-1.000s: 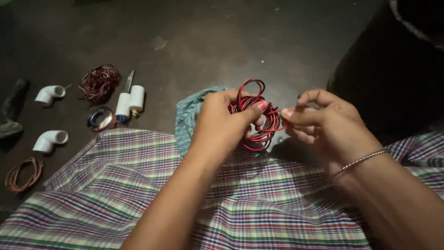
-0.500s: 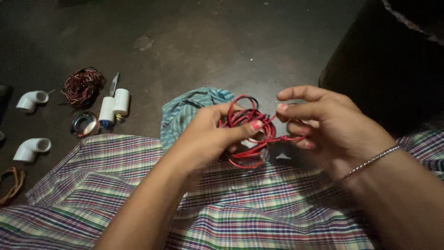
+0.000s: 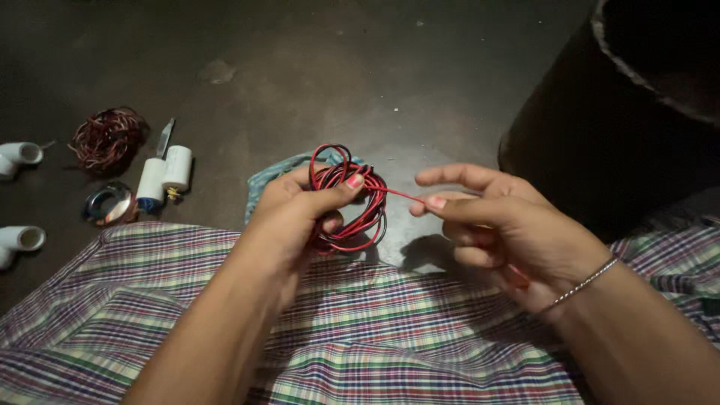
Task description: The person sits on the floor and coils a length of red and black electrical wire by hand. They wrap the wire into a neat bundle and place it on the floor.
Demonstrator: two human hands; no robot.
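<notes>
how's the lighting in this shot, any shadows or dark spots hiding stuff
Head view: dim overall, light falling mostly on the left hand, right hand and the red and black wire coil; the right hand casts a soft shadow on the floor; the dark container at upper right is nearly black, its inside unreadable.

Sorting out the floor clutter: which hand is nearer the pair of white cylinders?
Left. The left hand, gripping the red-and-black wire coil, sits just right of the white cylinders; the right hand is farther right, beyond the coil.
</notes>
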